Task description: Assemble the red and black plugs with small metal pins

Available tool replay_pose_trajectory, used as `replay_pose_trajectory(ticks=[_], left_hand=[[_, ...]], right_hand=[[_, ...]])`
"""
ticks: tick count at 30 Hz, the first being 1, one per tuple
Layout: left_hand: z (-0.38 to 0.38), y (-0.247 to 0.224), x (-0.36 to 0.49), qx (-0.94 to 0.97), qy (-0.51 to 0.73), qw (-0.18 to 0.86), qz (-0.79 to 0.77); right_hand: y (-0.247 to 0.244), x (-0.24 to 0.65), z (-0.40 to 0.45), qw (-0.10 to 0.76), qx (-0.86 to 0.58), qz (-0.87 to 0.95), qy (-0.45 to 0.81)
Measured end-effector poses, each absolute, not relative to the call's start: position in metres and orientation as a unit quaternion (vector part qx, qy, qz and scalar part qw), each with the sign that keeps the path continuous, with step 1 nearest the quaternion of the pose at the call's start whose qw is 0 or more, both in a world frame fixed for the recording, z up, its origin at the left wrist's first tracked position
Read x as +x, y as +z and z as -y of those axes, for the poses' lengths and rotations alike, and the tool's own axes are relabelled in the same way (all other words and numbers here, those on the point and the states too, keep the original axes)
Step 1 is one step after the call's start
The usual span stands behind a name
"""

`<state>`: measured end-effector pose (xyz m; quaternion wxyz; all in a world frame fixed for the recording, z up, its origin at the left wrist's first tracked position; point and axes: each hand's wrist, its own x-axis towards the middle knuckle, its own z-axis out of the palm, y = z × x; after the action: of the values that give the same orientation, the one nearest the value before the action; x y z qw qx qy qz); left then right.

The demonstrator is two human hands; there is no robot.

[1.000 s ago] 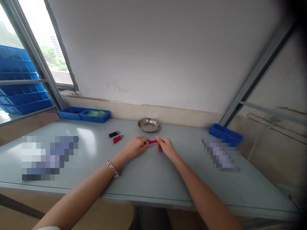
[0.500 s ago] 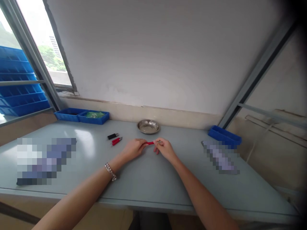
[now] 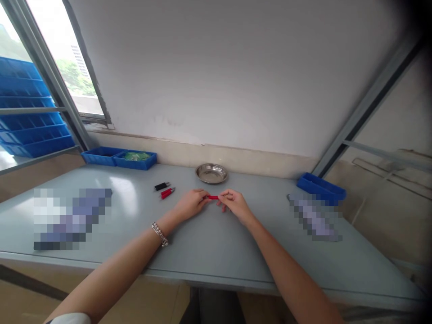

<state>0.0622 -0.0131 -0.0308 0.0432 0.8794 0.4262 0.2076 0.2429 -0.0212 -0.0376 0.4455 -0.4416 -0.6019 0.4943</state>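
Over the middle of the table, both my hands grip a slim red pen-like piece (image 3: 213,197), one at each end. My left hand (image 3: 192,203) is closed on its left end with thumb and fingertips. The right end is pinched by my right hand (image 3: 237,205), whose lower fingers curl loosely below. The fingers cover both ends of the piece, so its exact kind cannot be made out. Left of my hands lie similar red pieces (image 3: 166,193) with metal tips, side by side. Just behind those are black pieces (image 3: 162,186) of the same shape.
A shallow metal dish (image 3: 212,181) stands behind my hands near the wall. Blue bins (image 3: 135,165) sit at the back left, one with green packaging. Another blue bin (image 3: 322,191) is at the right. Blurred flat items lie on both sides of the grey table (image 3: 216,252).
The camera view has shifted slightly. My right fingers have moved a little on the red piece, and its metal end shows less than before. Both hands keep their hold.
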Motion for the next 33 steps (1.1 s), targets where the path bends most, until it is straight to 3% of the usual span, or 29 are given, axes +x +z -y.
replay_pose_trajectory(ticks=[10,16,30,33], left_hand=[[0.014,-0.031,0.066,0.876,0.199,0.051,-0.437],[0.012,-0.03,0.065,0.882,0.224,0.072,-0.407],[0.012,-0.016,0.061,0.836,0.162,0.242,-0.465],[0.009,-0.017,0.052,0.825,0.159,0.218,-0.496]], right_hand=[[-0.043,0.246,0.017,0.481,-0.449,0.589,0.47],[-0.043,0.248,0.018,0.491,-0.415,0.545,0.538],[-0.039,0.25,0.021,0.494,-0.424,0.601,0.464],[-0.04,0.253,0.018,0.499,-0.435,0.597,0.453]])
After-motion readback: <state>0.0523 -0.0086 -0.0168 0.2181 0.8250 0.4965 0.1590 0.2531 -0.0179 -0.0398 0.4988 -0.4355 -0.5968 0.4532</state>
